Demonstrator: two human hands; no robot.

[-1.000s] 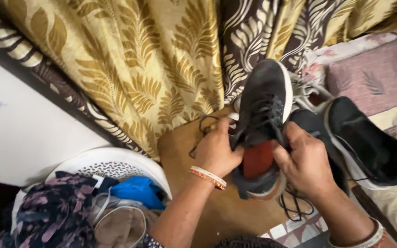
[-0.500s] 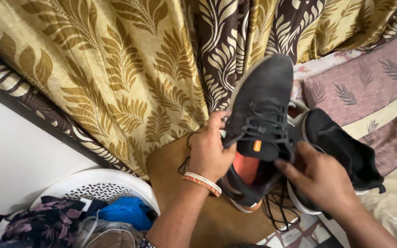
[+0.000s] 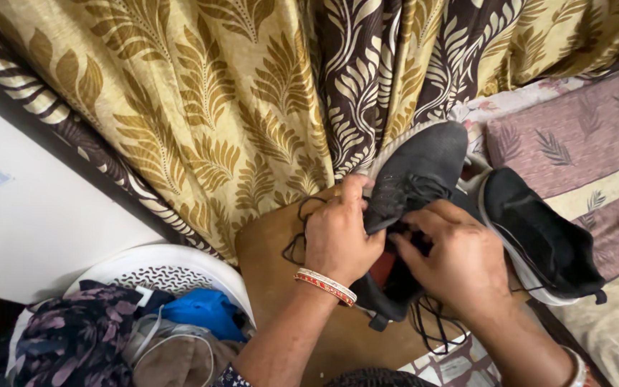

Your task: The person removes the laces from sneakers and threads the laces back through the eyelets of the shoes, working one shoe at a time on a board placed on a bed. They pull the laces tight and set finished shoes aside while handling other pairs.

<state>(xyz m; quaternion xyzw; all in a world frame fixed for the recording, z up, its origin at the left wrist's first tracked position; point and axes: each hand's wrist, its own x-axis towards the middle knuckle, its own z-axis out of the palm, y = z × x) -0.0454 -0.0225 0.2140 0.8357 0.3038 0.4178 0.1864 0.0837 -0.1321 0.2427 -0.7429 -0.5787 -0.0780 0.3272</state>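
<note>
Left hand [image 3: 339, 233]: closed on the near side of a dark grey sneaker [image 3: 417, 179], fingers curled over the tongue area, thumb side toward the curtain. Red-and-white beaded bangle [image 3: 325, 285] on that wrist. Right hand [image 3: 460, 261]: fingers bent and pressed into the shoe opening among the laces, pinching at black lace [image 3: 431, 326]; exact grip on the lace hidden under the knuckles. Loose loops of lace hanging below the heel, more lace trailing left of the left hand.

Sneaker held toe-up, tilted toward the curtain, above a brown wooden surface [image 3: 274, 251]; heel low, near the wrists. Reddish lining just visible between the two hands.

Second sneaker [image 3: 539, 236], black with white sole, lying just right of the held shoe on its side, opening upward, touching or nearly touching the right hand's far side; cannot tell which.

Behind: gold and brown leaf-patterned curtain [image 3: 202, 107]. Right: mauve leaf-print bedding [image 3: 582, 136]. Lower left: white perforated laundry basket [image 3: 173, 265] holding a floral garment and a blue cloth [image 3: 202, 312]. White wall [image 3: 44, 222] at left.
</note>
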